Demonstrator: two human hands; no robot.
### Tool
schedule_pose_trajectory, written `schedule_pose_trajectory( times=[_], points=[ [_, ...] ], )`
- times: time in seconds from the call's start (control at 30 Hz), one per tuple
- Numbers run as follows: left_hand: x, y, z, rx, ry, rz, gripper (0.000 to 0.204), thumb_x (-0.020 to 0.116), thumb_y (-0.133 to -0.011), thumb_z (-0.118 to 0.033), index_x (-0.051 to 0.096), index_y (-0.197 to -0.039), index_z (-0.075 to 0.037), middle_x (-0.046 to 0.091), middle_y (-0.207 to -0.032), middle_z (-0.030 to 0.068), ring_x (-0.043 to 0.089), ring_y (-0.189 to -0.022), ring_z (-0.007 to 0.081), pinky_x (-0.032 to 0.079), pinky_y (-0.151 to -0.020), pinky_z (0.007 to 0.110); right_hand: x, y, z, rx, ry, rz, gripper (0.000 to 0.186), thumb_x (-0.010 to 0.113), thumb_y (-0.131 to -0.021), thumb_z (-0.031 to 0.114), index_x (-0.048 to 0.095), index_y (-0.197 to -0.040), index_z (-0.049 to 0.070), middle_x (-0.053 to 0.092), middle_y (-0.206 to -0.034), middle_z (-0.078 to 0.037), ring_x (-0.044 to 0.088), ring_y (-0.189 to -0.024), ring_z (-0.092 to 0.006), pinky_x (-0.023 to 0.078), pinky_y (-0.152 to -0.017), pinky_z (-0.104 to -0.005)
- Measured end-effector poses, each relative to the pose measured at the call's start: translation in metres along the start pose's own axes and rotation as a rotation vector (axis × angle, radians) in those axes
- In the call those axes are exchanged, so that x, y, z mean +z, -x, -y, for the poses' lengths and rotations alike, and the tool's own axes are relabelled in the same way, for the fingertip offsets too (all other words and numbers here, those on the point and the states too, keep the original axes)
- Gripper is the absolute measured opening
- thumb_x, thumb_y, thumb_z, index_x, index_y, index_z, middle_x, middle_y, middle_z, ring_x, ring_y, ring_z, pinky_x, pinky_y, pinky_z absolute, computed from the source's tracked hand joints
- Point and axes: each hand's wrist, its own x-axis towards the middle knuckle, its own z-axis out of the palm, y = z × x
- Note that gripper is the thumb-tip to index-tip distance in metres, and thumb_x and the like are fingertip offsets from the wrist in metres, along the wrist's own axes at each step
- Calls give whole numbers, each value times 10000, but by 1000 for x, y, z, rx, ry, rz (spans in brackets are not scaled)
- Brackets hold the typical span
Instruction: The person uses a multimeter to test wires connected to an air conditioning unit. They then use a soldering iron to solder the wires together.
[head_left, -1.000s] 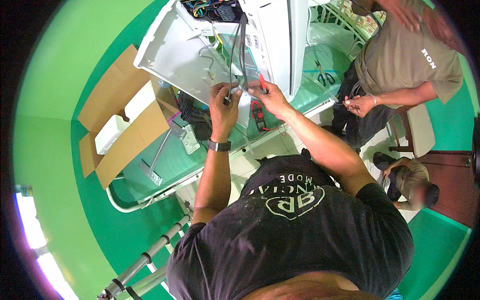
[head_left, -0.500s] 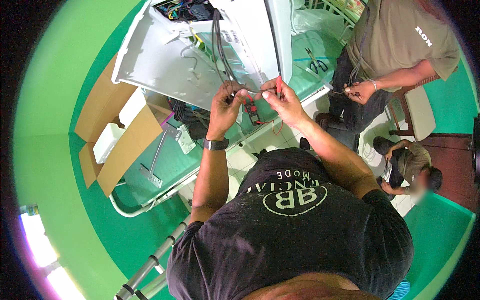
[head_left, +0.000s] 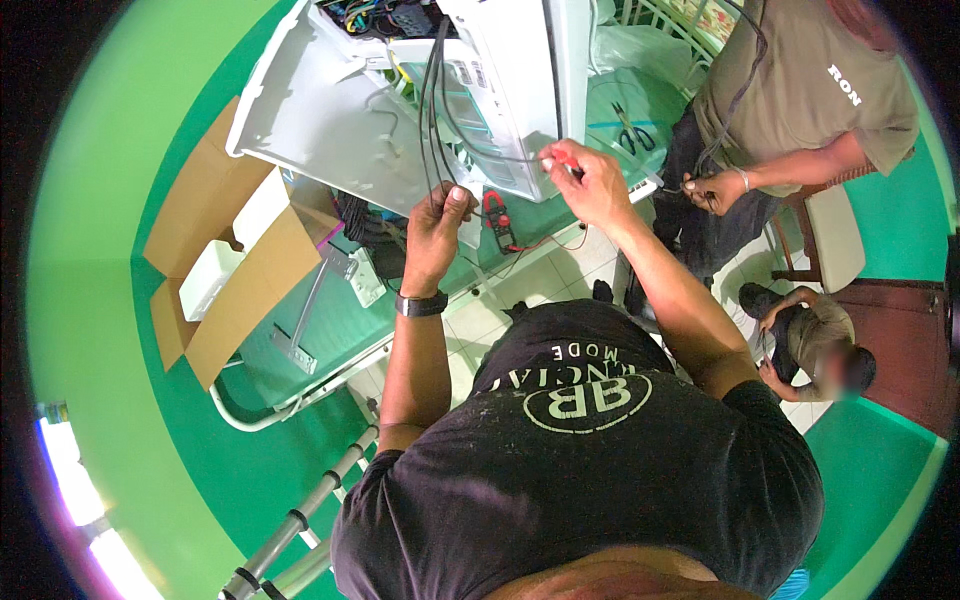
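Observation:
Dark cables (head_left: pixel 432 105) hang from an opened white appliance casing (head_left: pixel 505 90) with coloured wiring at its top left. My left hand (head_left: pixel 438 225) is closed, pinching the lower ends of these cables. My right hand (head_left: pixel 592 186) is closed to its right, gripping a small red piece (head_left: pixel 560 157) that looks like a test probe; one cable runs to its fingertips. Whether the two touch is hidden by the fingers. Below and between my hands, a red and black clamp meter (head_left: pixel 498 222) lies on the green surface, with a thin red lead (head_left: pixel 550 245) curving off it.
Scissors (head_left: pixel 632 130) lie on the green surface at right. A co-worker's hand (head_left: pixel 712 190) holds cables at far right; another person (head_left: pixel 815 340) is lower. An open cardboard box (head_left: pixel 235 290), metal bracket (head_left: pixel 300 340) and ladder (head_left: pixel 300 515) are at left.
My hands have moved apart: the left down and slightly left with the cables, the right slightly to the right. The red piece has tilted from upright to nearly level.

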Motion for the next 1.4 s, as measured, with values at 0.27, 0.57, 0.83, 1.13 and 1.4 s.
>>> schedule_pose_trajectory(
  times=[0.27, 0.57, 0.83, 1.13, 1.4],
  points=[
    [-39, 8, -6, -176, 333, 89, 316, 604, -1002, -315, 635, -841, -45, 576, -753, -17, 437, -656, 68, 330, -600, 235, -6, -34, -61, 94, 233, -281, 162, 646, -935, 218, 672, -1055, 113, 717, -847, -80, 638, -618, -201, 489, -605, -333],
    [-6, 10, 5, -89, 244, 85, 278, 631, -992, -308, 649, -918, -40, 634, -833, -1, 547, -789, 93, 439, -730, 246, 11, 28, -2, -13, 167, -131, 478, 712, -835, 97, 552, -1285, 86, 579, -1167, -163, 566, -1098, -327, 506, -890, -403],
    [-6, 4, 7, -108, 112, 4, 306, 654, -975, -345, 668, -965, -39, 648, -805, 1, 556, -770, 92, 440, -701, 257, 38, 38, 33, -113, -29, 323, 210, 710, -881, 165, 650, -1000, 3, 629, -865, -153, 632, -753, -312, 499, -636, -380],
    [-7, 26, -14, 366, -503, -504, 521, 686, -876, -162, 489, -1339, -27, 534, -1249, 135, 560, -1047, 257, 466, -786, 334, 47, 17, 35, 183, -172, 303, 321, 713, -867, 262, 703, -1062, 6, 698, -919, -180, 663, -703, -288, 525, -661, -367],
    [-16, 107, 30, -262, 712, -401, 431, 536, -958, -79, 466, -1381, -28, 595, -1149, 101, 538, -925, 152, 434, -800, 262, 49, 14, 36, 234, -262, 430, 230, 714, -904, 196, 712, -1026, 1, 707, -881, -95, 648, -777, -162, 502, -777, -305]
  ],
)
